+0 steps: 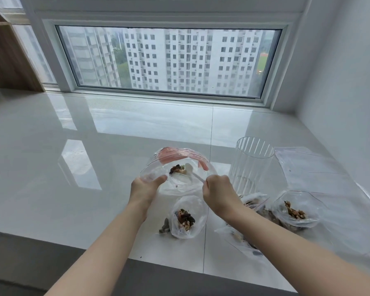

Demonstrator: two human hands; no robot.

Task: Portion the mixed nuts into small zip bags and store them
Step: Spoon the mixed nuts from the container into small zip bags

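While the left hand (146, 186) pinches the near-left rim of a large clear zip bag (175, 169), its mouth gapes toward the camera, red seal strip at the far edge. Right hand (217, 186): closed around a white spoon (193, 173), handle running from the fist up-left, bowl among a few mixed nuts (176, 168) inside. Small filled bag (187, 217): on the table (73, 167), just below. Two more filled bags (295, 210): right side. Ribbed clear jar (251, 165): upright, beside the right hand.
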